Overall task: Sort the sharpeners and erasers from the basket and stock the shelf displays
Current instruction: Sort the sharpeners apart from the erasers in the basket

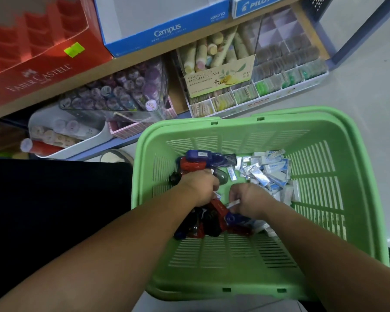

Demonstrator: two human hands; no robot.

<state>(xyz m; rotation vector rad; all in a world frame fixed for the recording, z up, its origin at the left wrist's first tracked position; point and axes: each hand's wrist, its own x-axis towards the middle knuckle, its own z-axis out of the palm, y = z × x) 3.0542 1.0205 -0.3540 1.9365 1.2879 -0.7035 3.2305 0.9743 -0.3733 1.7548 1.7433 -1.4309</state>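
Note:
A green slatted basket (358, 199) sits on the floor below me. Along its left side lies a heap of red, blue and black sharpeners (208, 161). Several white-and-blue wrapped erasers (270, 174) are piled at the back right of the basket floor. My left hand (200, 185) is down in the basket, closed around a red sharpener in the heap. Beside it, my right hand (248, 200) pinches a small white eraser (233, 203) between its fingertips.
A low shelf runs behind the basket, holding an empty red Faber-Castell display (38, 64), an empty blue Campus box (164, 25) and a Pilot box (257, 6). Underneath stand tape rolls (119, 91), a hand cream box (218, 79) and a white divided tray (268, 95).

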